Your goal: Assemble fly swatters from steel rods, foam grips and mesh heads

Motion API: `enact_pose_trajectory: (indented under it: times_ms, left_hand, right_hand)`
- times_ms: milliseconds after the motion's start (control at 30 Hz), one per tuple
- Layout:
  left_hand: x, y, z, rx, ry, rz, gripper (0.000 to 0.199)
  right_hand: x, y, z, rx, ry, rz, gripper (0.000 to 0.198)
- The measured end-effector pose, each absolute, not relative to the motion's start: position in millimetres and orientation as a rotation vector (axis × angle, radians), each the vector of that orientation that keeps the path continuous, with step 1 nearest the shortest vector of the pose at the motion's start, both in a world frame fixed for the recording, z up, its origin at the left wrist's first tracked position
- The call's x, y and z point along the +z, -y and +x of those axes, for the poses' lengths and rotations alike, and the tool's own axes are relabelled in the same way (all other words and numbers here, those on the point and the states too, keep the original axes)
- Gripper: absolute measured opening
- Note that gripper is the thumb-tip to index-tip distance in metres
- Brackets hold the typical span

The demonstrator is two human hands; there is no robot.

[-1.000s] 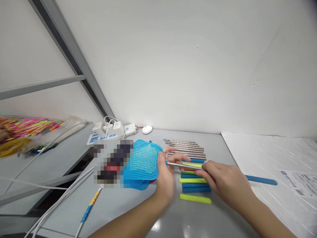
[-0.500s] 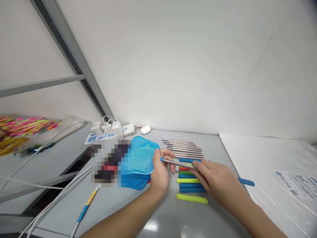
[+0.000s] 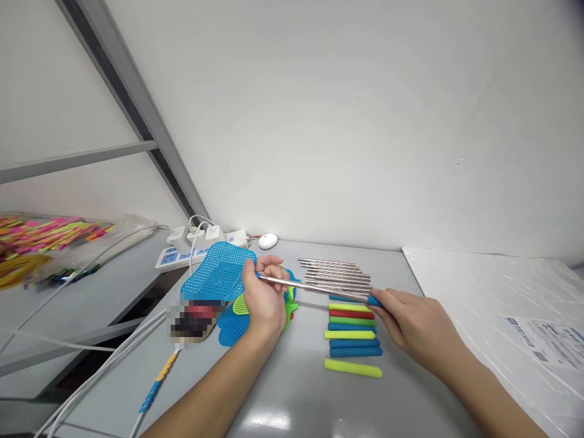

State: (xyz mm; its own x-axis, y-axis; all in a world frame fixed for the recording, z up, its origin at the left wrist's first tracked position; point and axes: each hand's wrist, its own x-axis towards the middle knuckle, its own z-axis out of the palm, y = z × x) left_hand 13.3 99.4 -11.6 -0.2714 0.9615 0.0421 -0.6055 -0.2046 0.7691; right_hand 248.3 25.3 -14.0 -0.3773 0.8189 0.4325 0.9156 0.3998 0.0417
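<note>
A grey worktop (image 3: 296,395) stretches beneath both hands. Above it, a blue mesh swatter (image 3: 219,267) spans from one hand to the other, its metal rod slanting down to the right. The left hand (image 3: 264,298) is clamped where mesh meets rod; the right hand (image 3: 417,325) is closed on the blue grip (image 3: 374,301) at the rod's other end. Further mesh heads (image 3: 233,327) lie piled beside the left forearm, thin metal rods (image 3: 337,274) lie behind, and short coloured grips (image 3: 353,344) lie in a row.
</note>
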Motion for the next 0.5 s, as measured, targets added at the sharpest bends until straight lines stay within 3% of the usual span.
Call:
enact_pose_trajectory:
  times_ms: [200,333,433,500]
  left_hand:
    - [-32,-58,50,1.429,-0.757,0.816,0.053]
    - [-36,-48,58,1.443,-0.765,0.9,0.053]
    - [-34,-53,54,1.412,-0.782,0.942,0.053]
    - [-33,-56,51,1.375,-0.77,0.983,0.054]
  right_hand:
    - [-17,-14,221,-0.386,2.369,-1.338,0.024]
    - [-20,-8,208,-0.271,2.347,-1.389,0.024]
    - [-17,-5,205,0.153,2.261,-1.489,0.027]
    - [-13,-4,205,0.762,2.109,-1.502,0.032]
